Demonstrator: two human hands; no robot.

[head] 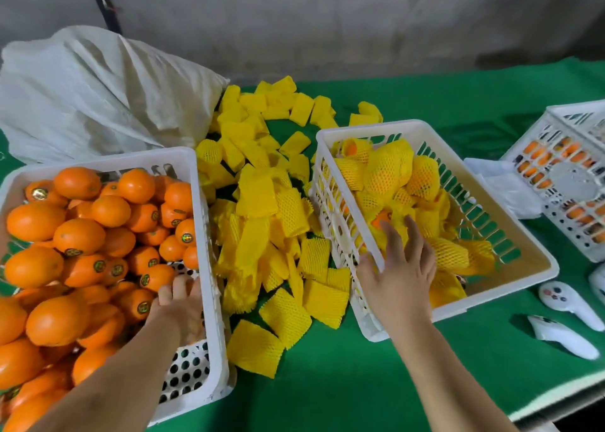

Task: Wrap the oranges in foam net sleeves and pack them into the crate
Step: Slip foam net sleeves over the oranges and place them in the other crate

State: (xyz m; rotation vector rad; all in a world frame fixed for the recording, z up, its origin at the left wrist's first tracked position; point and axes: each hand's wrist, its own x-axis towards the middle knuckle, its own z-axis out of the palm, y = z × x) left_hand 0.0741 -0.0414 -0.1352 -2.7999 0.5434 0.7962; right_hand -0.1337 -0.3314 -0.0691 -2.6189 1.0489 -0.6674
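Green-covered counter (360, 382) against grey concrete wall (327, 22). Left hand (178, 304) reaches among oranges (78, 235), grip unclear; right hand (401, 268) spread over crate (510, 235).

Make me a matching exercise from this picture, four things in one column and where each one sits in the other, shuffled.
Things:
1. bare oranges
2. loose foam sleeves
3. wrapped oranges
4. white bag

Places:
A. in the right crate
B. far left, behind the left crate
C. on the green cloth between the crates
D. in the left crate

Pairs: 1-D, 2-C, 3-A, 4-B
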